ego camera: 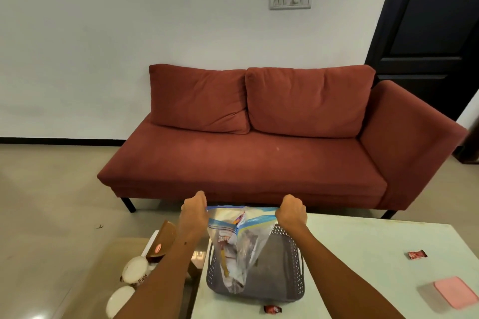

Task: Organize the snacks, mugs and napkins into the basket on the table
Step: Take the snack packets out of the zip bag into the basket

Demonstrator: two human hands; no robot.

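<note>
Holding a clear zip bag (238,243) of snacks up by its top edge, the person is keeping both fists curled on the blue seal strip: the left hand (194,211) is pinching the left corner and the right hand (291,211) is pinching the right corner, with the strip stretching taut between them. Below the two grips the bag is hanging slack and narrowing to a point, its lower end reaching down inside the grey perforated basket (282,261) and sitting toward the basket's left wall. The basket is standing on the pale table (363,254), close to the table's left edge, directly under the hands.

To the right of the right grip the tabletop is lying open, holding only a small red wrapped sweet (416,254) and, nearer the person, a pink-lidded box (452,292) by the right edge. Another red sweet (272,309) is lying just in front of the basket's near wall. Left of the left forearm, past the table's edge, a brown carton (162,242) and two white mugs (134,270) are sitting on a lower surface. Beyond the hands a red sofa (259,153) is standing against the wall.
</note>
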